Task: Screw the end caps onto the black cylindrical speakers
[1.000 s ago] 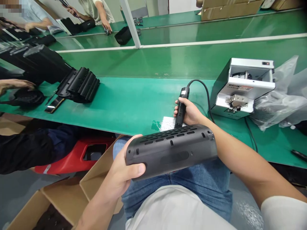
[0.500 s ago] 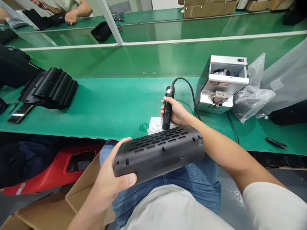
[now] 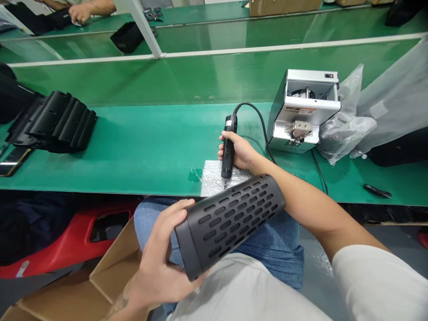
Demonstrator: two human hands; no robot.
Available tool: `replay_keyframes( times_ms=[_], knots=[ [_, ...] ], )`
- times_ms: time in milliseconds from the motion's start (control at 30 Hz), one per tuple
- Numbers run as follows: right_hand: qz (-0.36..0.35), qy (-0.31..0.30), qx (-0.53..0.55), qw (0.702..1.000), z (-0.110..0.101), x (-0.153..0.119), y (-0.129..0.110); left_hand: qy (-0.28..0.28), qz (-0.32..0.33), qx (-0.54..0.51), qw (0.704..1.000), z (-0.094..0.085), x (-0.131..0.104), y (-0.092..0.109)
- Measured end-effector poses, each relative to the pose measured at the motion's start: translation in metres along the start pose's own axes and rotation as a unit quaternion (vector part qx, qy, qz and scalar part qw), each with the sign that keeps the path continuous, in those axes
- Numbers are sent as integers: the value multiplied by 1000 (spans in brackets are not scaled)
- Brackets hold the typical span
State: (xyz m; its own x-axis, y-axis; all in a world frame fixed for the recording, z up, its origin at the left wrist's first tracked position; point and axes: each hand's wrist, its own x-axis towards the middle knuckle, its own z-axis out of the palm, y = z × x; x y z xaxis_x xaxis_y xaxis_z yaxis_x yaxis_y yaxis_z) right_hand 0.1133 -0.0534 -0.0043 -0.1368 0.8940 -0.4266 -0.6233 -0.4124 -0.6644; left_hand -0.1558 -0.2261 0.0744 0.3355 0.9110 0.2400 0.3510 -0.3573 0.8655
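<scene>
My left hand (image 3: 163, 258) grips the near-left end of a black slotted housing (image 3: 234, 218), held tilted above my lap with its rows of oval slots facing up. In my right hand (image 3: 239, 149) is a corded electric screwdriver (image 3: 228, 151), upright with its bit pointing down beside the far edge of the housing. The bit's tip is close to that edge; whether it touches I cannot tell. Under the screwdriver lies a silvery foam pad (image 3: 210, 176) at the front edge of the green bench (image 3: 150, 147).
A screw feeder machine (image 3: 304, 111) stands at the right, by clear plastic bags (image 3: 347, 129). Stacked black housings (image 3: 56, 122) and a phone (image 3: 15, 160) are at the left. A small black tool (image 3: 377, 191) lies far right. An open cardboard box (image 3: 67, 290) sits below left.
My left hand has rolled the housing so its slotted face turns up toward me. The screwdriver stays in my right hand, its bit now showing. The view has shifted slightly.
</scene>
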Motion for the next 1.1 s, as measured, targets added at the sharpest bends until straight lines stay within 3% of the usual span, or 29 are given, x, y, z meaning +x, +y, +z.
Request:
replay_keyframes(
  times_ms=[233,467,833,1100],
  knots=[
    [-4,-2,-3,1000,0,1,0,-31,100,15,994,-4,5,-1],
    [-16,-9,0,1000,-3,4,3,-72,181,106,975,-6,6,-13],
    [-14,1,-7,1000,-2,3,3,-67,117,52,989,-3,1,-25],
    [-13,-2,-9,1000,-1,0,2,-61,186,71,978,-2,-1,-28]
  ],
)
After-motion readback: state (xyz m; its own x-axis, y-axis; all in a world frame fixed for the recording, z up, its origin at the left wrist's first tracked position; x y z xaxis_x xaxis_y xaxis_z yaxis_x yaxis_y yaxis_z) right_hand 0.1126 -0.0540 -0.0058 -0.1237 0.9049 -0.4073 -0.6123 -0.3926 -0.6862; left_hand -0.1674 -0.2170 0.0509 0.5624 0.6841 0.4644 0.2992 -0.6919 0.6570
